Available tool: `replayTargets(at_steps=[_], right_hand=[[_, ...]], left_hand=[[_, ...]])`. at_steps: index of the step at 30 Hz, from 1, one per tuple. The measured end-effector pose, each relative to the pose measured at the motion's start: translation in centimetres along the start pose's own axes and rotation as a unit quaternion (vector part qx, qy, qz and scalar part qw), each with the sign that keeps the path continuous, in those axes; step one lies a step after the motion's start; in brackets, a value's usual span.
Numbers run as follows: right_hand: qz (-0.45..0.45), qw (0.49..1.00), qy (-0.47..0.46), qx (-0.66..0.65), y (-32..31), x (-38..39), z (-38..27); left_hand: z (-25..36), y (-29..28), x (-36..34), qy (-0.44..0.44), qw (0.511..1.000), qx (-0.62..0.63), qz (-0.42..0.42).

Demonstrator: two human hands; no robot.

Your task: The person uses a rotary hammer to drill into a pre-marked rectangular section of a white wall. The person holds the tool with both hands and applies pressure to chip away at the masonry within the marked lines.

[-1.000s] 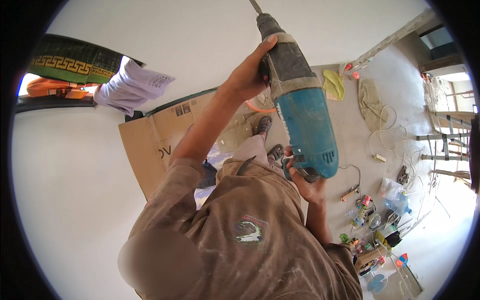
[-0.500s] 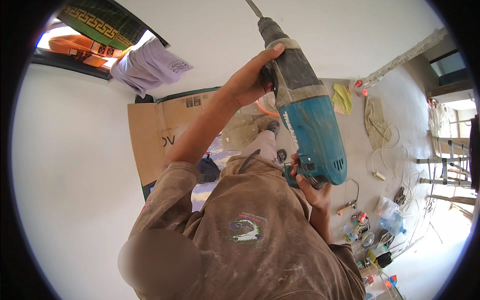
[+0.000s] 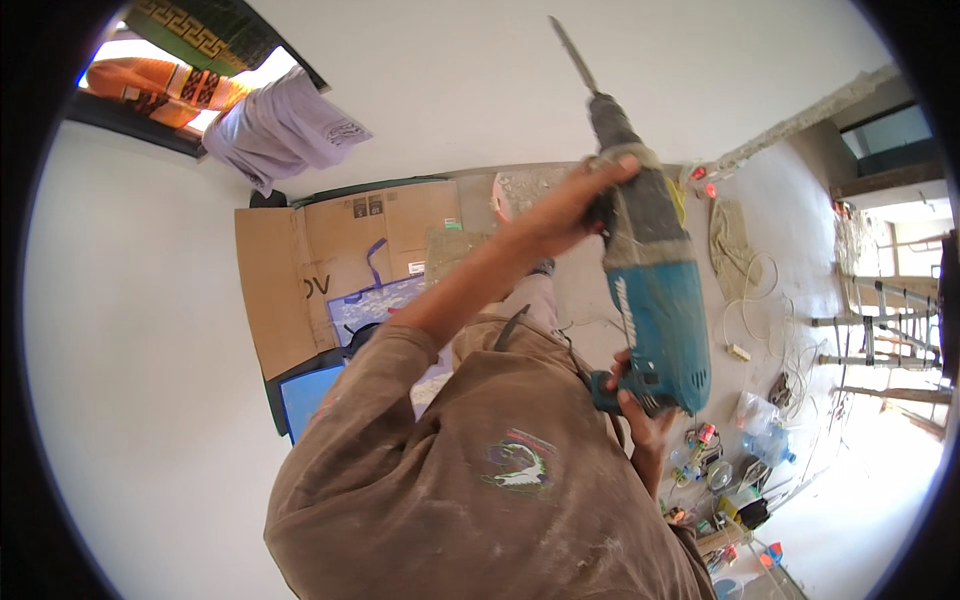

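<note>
Room: smooth white wall [image 3: 140, 330], pale grey floor [image 3: 790, 235] strewn with objects.
Power drill: long teal plastic body [image 3: 660, 300] with a dark grey front housing [image 3: 645, 210], dusty and scuffed, held in the air.
Bit: slim metal rod [image 3: 573, 55], pointing away from the person.
Left hand [image 3: 595, 200]: gripping the front housing.
Right hand [image 3: 643, 408]: wrapped round the rear handle.

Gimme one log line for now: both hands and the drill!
left hand: gripping front of drill | right hand: gripping rear handle | bit: toward picture top

Two hands [image 3: 588, 205], one drill [image 3: 660, 310] with one bit [image 3: 573, 55]; left, one lilac cloth [image 3: 285, 132]; right, one power strip [image 3: 738, 352], one water bottle [image 3: 768, 447].
</note>
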State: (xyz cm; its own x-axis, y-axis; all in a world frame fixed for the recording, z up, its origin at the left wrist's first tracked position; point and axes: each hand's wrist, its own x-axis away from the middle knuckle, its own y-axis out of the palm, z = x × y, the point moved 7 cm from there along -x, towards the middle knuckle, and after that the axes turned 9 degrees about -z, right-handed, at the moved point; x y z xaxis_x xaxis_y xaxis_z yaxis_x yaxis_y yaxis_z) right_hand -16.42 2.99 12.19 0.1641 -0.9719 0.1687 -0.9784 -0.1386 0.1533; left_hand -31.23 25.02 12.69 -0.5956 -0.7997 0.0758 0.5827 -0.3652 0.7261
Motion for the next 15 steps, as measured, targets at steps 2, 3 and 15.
replayTargets(at_steps=[2,3,15], right_hand=[[0.015,1.000,-0.001,0.011,-0.3,1.3,0.2],[0.023,1.000,-0.006,0.011,-0.3,1.9,0.2],[0.040,0.998,-0.034,0.025,-1.2,2.6,-0.9]], left_hand=[[-1.9,0.4,-0.3,0.021,1.000,0.009,0.010],[-3.0,0.3,-0.7,0.031,0.999,0.014,0.017],[-5.6,2.4,-1.7,-0.006,0.991,0.109,0.078]])
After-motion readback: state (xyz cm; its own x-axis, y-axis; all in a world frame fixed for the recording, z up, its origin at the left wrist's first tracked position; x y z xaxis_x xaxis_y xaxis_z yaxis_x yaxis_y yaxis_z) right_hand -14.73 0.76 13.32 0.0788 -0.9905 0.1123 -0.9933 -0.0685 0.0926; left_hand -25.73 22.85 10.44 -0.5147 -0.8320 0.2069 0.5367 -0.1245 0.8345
